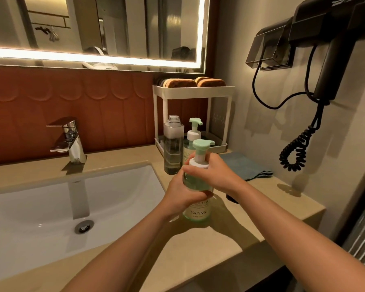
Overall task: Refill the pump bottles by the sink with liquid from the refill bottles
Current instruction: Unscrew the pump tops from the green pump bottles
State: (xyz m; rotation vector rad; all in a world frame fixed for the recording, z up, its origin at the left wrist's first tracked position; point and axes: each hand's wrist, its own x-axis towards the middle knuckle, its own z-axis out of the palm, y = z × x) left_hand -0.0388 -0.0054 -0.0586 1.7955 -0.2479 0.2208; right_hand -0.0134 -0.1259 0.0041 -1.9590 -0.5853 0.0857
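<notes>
left hand (182,194) and right hand (216,173) grip pump bottle (197,212) beside sink rim (156,175)

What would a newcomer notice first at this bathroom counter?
Both hands grip a green pump bottle right of the sink: left hand round its body, right hand at its white collar. Behind it stand a clear bottle and a second pump bottle, under a lit mirror.

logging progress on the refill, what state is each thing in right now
near pump bottle: upright, pump on
left hand: grips its body
right hand: grips its pump collar
far pump bottle: upright, pump on
refill bottle: upright, no cap, partly full
tap: off, no water running
</notes>
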